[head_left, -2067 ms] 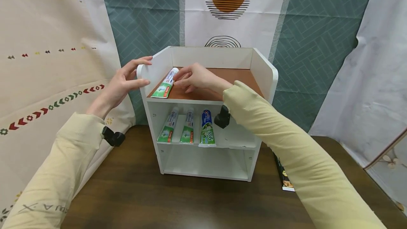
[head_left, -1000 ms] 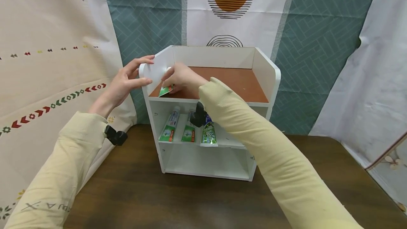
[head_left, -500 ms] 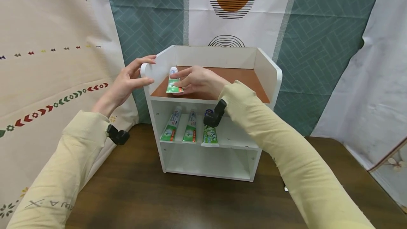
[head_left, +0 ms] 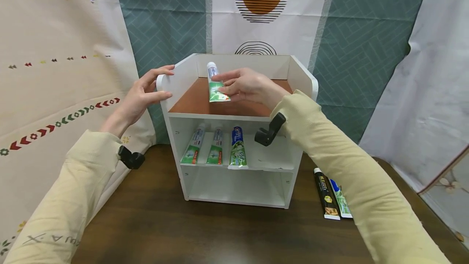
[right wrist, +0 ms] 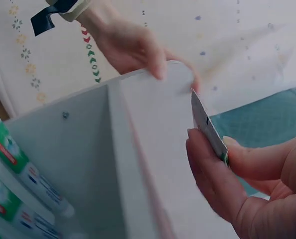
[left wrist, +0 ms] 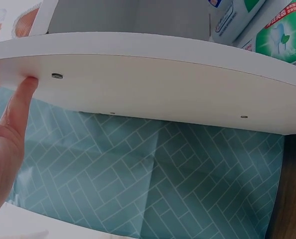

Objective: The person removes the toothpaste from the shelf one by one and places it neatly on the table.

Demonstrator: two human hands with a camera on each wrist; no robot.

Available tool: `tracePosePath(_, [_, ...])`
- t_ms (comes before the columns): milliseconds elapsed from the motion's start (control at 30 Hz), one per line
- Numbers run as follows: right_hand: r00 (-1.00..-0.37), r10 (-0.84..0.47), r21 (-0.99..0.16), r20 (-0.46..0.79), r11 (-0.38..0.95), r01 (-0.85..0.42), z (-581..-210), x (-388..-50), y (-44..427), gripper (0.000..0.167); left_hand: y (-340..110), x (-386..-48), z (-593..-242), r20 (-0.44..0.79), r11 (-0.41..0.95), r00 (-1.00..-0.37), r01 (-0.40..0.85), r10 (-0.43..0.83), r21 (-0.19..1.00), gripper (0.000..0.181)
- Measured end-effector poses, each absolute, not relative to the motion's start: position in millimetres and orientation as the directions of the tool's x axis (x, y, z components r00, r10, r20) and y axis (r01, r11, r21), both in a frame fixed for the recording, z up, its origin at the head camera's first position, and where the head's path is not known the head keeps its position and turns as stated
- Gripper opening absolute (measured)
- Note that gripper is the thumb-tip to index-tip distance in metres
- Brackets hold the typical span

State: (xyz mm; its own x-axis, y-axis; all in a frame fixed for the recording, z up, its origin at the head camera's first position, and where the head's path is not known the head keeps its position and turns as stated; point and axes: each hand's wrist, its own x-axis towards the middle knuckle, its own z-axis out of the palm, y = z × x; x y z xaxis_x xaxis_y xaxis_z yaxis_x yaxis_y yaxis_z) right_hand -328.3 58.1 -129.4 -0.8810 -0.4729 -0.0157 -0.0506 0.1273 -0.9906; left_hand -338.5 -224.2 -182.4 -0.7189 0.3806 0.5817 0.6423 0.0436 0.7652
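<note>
Hanging cloths [head_left: 165,19]: behind and at both sides, patterned, in beige, green and white.
Table [head_left: 165,231]: dark brown wood.
White shelf unit [head_left: 238,186]: standing on the table, with a brown top board [head_left: 190,101] between raised side panels and a middle shelf [head_left: 271,156] beneath.
My sleeves [head_left: 348,170]: pale yellow, a black wrist camera [head_left: 271,131] on each.
My left hand [head_left: 141,93]: gripping the unit's left side panel, thumb and fingers apart with the panel between them.
My right hand [head_left: 249,86]: thumb and fingers clamped on a white-and-green tube [head_left: 215,89], held tilted over the brown top board, cap end up.
Two matching tubes [head_left: 216,150]: lying apart on the middle shelf, towards its left, caps to the rear.
Blue-and-green tube [head_left: 238,150]: to their right, same lie.
Black tube [head_left: 327,194]: on the table, right of the unit.
Second blue-and-green tube [head_left: 340,199]: just beside it, partly hidden by my right sleeve.
</note>
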Motion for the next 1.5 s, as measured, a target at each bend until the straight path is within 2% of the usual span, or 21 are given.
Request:
tracePosePath(233, [-0.893,-0.45,-0.995,0.015,0.085,-0.059,-107.7,-312.2,85.1,0.041,-223.0,-337.9,-180.8,0.587,0.025,-0.712,0.644,0.385,0.765,0.043])
tracePosePath(567, [-0.909,-0.415,-0.993,0.032,0.094,-0.078,-91.2,-297.0,128.8,0.044,-223.1,-339.1,-181.4,0.587,0.013,-0.711,0.64,0.388,0.768,0.045])
tracePosePath(767, [-0.91,-0.411,-0.998,0.061,-0.006,-0.064,-81.4,-287.4,165.8,0.048,-223.1,-339.8,-181.6,0.584,0.014,-0.708,0.641,0.397,0.768,0.045])
tracePosePath(900, [-0.917,-0.392,-0.995,0.08,-0.085,-0.05,-77.4,-283.5,189.8,0.045,-223.5,-340.2,-181.5,0.584,0.006,-0.708,0.638,0.398,0.77,0.046])
tracePosePath(1167, [-0.943,-0.328,-0.996,0.06,-0.079,-0.036,-85.0,-285.2,233.6,0.033,-223.2,-340.1,-182.1,0.578,0.023,-0.715,0.637,0.393,0.771,0.046])
tracePosePath(1500, [-0.952,-0.301,-0.995,0.055,-0.095,-0.028,-107.3,-282.8,277.1,0.033,-224.1,-338.7,-182.0,0.585,0.001,-0.711,0.635,0.39,0.772,0.046])
